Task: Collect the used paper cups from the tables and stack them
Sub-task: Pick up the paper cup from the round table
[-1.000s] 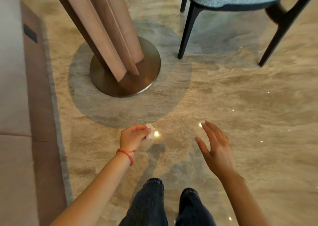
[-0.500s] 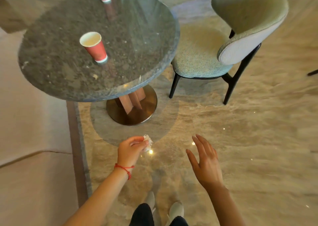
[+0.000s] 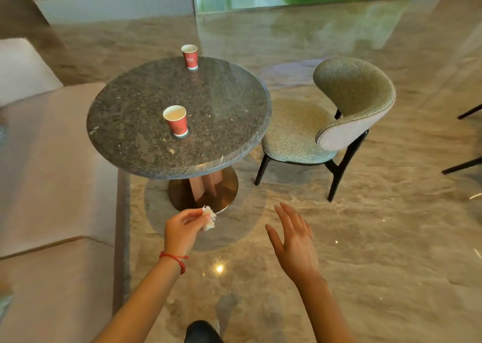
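Observation:
Two red paper cups stand upright on a round dark stone table point(image 3: 221, 123). The near cup point(image 3: 176, 121) is close to the table's middle; the far cup point(image 3: 190, 57) sits at the back edge. Small paper scraps lie on the tabletop. My left hand point(image 3: 182, 229) hangs below the table's front edge, near the floor, pinched on a crumpled white tissue point(image 3: 210, 217). My right hand point(image 3: 293, 243) is beside it, fingers spread, holding nothing. Both hands are well short of the cups.
A grey-green upholstered chair point(image 3: 331, 118) with dark legs stands right of the table. A beige sofa point(image 3: 52, 175) runs along the left. The table's brass base point(image 3: 203, 191) rests on glossy marble floor. Dark chair legs point(image 3: 467, 139) poke in at the far right.
The view has risen from the floor and table base to the whole tabletop with both cups. My hands keep the same pose, the left still pinching the tissue.

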The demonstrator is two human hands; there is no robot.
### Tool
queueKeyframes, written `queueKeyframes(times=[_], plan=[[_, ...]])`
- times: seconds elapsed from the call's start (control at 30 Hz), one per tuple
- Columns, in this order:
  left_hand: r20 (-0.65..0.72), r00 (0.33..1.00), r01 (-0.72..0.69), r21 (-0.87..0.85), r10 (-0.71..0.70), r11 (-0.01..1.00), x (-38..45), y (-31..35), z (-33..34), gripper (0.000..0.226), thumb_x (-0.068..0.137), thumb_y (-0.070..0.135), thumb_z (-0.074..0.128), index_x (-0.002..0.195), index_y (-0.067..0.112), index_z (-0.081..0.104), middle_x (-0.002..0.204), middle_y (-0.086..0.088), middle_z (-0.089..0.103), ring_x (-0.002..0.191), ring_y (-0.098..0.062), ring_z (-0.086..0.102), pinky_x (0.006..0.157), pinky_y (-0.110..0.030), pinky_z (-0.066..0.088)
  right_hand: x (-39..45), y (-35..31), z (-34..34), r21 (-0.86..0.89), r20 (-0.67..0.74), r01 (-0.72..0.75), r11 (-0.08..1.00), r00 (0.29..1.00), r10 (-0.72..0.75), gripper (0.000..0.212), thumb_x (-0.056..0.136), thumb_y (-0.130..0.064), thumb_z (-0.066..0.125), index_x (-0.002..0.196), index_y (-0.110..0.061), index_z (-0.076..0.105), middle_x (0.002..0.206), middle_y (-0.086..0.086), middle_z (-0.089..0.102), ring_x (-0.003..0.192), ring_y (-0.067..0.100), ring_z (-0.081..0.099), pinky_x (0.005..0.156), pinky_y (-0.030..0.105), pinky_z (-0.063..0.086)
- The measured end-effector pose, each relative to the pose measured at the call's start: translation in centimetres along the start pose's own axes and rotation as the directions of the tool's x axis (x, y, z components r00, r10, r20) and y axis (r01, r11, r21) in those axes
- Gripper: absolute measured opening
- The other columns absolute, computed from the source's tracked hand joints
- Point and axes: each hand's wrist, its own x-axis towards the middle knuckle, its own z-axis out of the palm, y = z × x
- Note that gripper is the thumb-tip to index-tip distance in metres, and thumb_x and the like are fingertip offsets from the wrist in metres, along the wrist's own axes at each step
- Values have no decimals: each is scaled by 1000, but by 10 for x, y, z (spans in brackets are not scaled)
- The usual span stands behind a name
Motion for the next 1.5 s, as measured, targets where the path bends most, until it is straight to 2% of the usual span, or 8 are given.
queueKeyframes(times=[0.23,0.37,0.53,0.8,0.97,1.2,1.33,1.5], plan=[[-118,992,31,-57,-38,998,18,15,-32,20,76,0,70,95,-1,67,85,-11,66,72,-16,61,52,-8,50,36,-28,17,18,50,99,995,994,-100,46,92,-32,58,133,-12,50,138,8,50,129,26,46,105,40,34],[-160,987,11,-77,-23,997,47,27,-52,21,76,0,70,96,1,68,77,-4,66,70,-14,61,49,-8,48,72,-54,38,35,78,139,990,987,-141,47,93,-34,56,135,-16,48,142,3,47,131,21,42,105,31,27],[-156,987,15,-69,-25,998,103,43,-72,20,76,3,71,96,3,68,85,-10,67,78,-18,63,61,-15,53,132,-88,70,48,115,169,984,978,-174,50,94,-38,51,140,-19,42,147,1,41,136,19,36,108,27,19],[-147,989,9,-20,-12,1000,209,71,-90,17,74,3,73,91,2,69,77,-6,67,72,-15,62,58,-10,53,231,-131,118,195,133,76,978,986,-103,53,91,-33,58,138,-13,44,145,4,42,135,20,37,112,37,31],[-153,988,35,-25,-38,999,244,79,-90,16,76,4,72,92,5,68,79,-3,66,74,-12,62,55,-7,50,269,-137,137,335,192,-47,941,981,-20,63,84,-37,66,139,-19,41,142,-1,45,130,10,39,103,19,27],[-202,973,102,-67,-113,993,276,77,-76,18,78,4,69,95,7,66,79,3,64,76,-8,60,61,-12,51,321,-127,177,458,316,-190,868,948,41,78,77,-30,76,142,-18,35,145,0,42,132,14,40,102,18,32],[-238,951,180,-87,-196,980,289,69,-70,18,77,6,70,95,8,66,83,0,65,79,-10,62,70,-22,49,341,-122,201,557,375,-269,786,926,51,86,71,-23,81,142,-25,33,143,-5,40,127,7,38,79,-5,35],[-290,930,214,-69,-225,974,299,59,-67,16,78,9,70,91,16,66,80,9,65,77,-3,61,60,-11,46,358,-120,224,601,440,-291,745,898,-4,91,68,-27,83,143,-28,31,145,-7,41,132,9,39,107,31,37]])
